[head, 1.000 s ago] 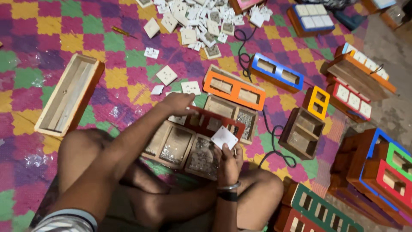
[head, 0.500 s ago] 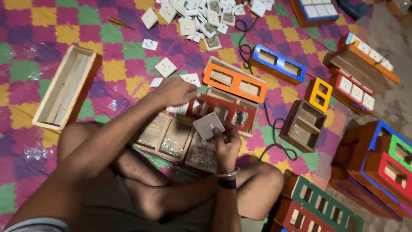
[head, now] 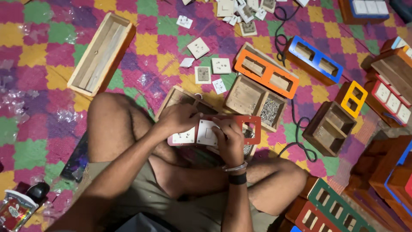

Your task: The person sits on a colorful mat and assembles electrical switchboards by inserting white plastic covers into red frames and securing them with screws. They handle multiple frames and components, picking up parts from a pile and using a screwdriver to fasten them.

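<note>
— What do the hands hold?

— From my remote seat I see the right hand with its grip pressed down on a white square switch plate, fingers curled over the plate's right edge. The left hand has its grip clasped on the left end of the red rectangular faceplate with cut-out openings, where a second white socket module sits just beside the first.

— Where is that faceplate?

— Over the crossed legs, above an open wooden box. Just beyond lies a wooden tray of small metal screws, touching an orange two-slot faceplate on its box. Farther out: a blue two-slot box, a yellow-fronted small box, loose white switch modules on the chequered mat, and a long empty wooden box well to the left.
</note>
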